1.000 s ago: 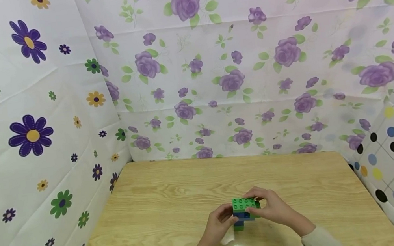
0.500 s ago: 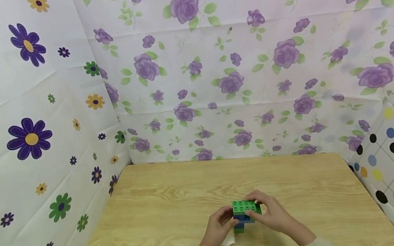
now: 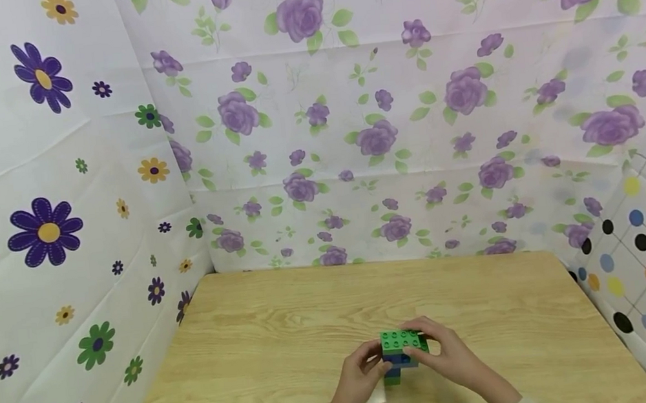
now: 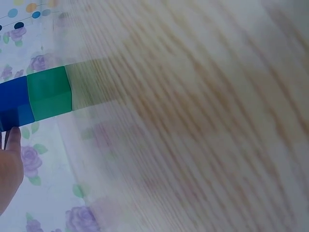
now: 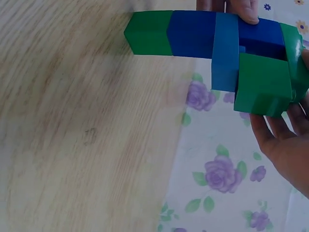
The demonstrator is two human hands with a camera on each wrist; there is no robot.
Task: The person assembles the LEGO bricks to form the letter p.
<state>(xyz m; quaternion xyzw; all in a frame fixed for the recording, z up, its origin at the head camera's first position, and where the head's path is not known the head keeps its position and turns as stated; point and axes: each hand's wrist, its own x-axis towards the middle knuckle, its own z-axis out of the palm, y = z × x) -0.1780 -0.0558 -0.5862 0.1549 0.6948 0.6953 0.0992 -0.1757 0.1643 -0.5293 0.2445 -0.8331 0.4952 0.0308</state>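
Note:
A stack of toy building bricks stands upright on the table, between both hands. On top lies a bright green studded brick (image 3: pixel 399 341), over dark blue bricks (image 5: pixel 193 33) and a lighter blue plate (image 5: pixel 225 53). At the foot is a green brick (image 5: pixel 149 33), resting on the wood. My left hand (image 3: pixel 354 378) grips the stack's left side at the upper blue brick, thumb in front and fingers behind. My right hand (image 3: pixel 450 353) holds the right end, its thumb in front and fingers behind, around another green brick (image 5: pixel 264 84) beneath the top one.
The wooden table (image 3: pixel 277 335) reaches back to a curtain with purple roses (image 3: pixel 375 138). A flowered white sheet (image 3: pixel 49 267) hangs along the left, and a dotted sheet (image 3: pixel 645 274) along the right.
The head view has tilted up a little, so everything sits lower. The green brick at the right end now sits slightly higher against the top brick than one second ago. Both hands keep hold.

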